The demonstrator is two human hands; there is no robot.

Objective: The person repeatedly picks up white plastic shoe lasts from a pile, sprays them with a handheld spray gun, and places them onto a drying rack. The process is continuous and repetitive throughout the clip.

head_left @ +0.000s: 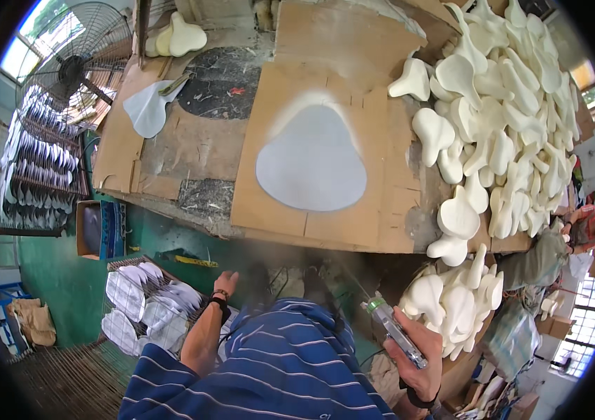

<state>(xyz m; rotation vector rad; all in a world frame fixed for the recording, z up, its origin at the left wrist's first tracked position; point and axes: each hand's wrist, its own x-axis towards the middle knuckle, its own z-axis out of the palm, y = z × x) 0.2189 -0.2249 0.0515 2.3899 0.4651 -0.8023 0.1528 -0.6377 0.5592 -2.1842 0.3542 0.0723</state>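
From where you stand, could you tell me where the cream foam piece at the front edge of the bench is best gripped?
I'd take the foam piece by its narrow neck, coming from the front edge of the bench. The neck points up into the pile, and the broad rounded lobe is too wide to pinch. The left hand is free; the right hand holds a spray gun.

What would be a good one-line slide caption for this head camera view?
Right hand holds a spray gun beside piled white foam pads; left hand reaches toward a wire rack.

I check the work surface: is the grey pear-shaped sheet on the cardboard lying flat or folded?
Flat: the grey sheet lies fully spread on the cardboard, no fold visible.
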